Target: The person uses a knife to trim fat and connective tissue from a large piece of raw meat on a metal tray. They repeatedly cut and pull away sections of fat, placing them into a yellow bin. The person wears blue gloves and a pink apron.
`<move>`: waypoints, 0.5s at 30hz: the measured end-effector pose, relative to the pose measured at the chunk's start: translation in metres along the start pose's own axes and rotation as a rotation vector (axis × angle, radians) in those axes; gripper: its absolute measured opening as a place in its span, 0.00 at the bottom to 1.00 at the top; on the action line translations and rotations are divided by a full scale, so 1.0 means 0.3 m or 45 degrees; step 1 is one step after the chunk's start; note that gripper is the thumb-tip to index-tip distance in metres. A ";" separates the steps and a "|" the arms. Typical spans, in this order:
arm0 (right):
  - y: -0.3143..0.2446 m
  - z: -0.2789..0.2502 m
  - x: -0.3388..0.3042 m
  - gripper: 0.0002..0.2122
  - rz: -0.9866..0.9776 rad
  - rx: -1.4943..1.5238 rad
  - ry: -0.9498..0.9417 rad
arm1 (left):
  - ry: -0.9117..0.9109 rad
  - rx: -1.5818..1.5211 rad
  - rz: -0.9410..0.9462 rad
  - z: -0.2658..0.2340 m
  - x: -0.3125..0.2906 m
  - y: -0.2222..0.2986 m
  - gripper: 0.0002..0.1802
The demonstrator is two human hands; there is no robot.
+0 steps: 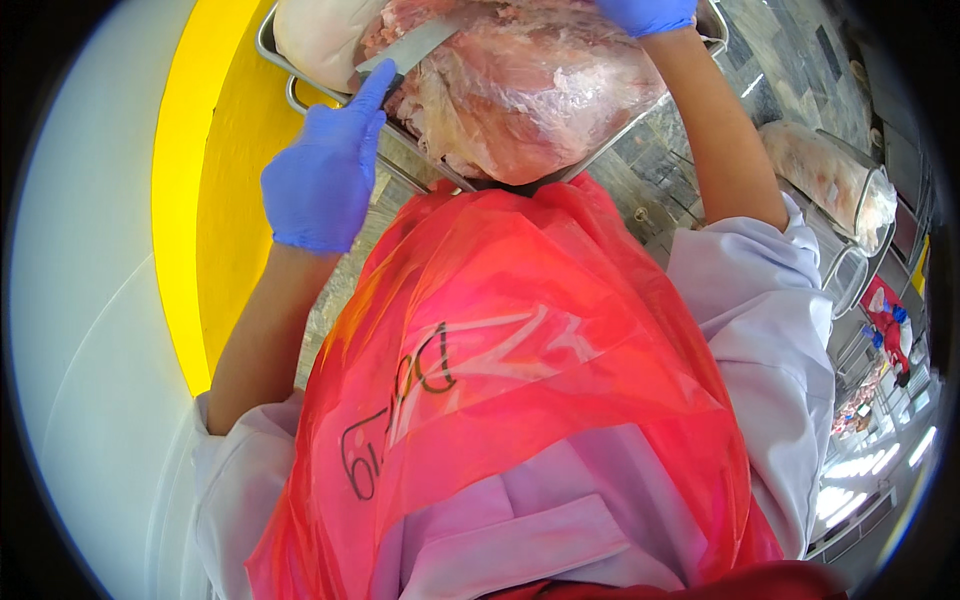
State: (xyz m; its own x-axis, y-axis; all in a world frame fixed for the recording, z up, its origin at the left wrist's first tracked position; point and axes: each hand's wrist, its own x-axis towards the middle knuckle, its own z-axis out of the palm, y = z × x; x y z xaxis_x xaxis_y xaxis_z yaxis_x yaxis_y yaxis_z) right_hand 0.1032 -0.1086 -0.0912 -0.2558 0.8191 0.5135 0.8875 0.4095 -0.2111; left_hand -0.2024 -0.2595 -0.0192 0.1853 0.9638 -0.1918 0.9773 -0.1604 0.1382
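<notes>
A large piece of raw pink meat [540, 95] with whitish membrane lies in a metal tray cart [291, 92] at the top of the view. My left hand [325, 180], in a blue glove, grips a knife [415, 48] by its dark handle, index finger stretched along it. The blade rests against the meat and points to the upper right. My right hand [650, 12], also blue-gloved, is at the meat's far right side; its fingers are cut off by the top edge of the picture. A pale, smooth piece of meat [322, 40] lies at the tray's left.
A yellow band [190, 200] runs along the white wall [90, 280] at my left. Another cart with wrapped meat [825, 175] stands to the right on the grey tiled floor [640, 165]. Farther right, a person in red [888, 325] works. My red plastic apron [530, 350] touches the tray edge.
</notes>
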 end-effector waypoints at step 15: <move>0.075 0.090 -0.016 0.24 0.461 0.222 -0.140 | -0.653 0.404 0.465 -0.435 0.538 0.101 0.19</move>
State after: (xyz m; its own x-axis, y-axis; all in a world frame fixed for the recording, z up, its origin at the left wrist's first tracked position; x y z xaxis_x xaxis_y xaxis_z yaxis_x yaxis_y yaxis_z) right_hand 0.1142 -0.0926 -0.1209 0.0132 0.9569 0.2902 0.8517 0.1413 -0.5046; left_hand -0.1561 -0.0808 0.0809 0.4557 0.6271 -0.6317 0.8116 -0.5842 0.0055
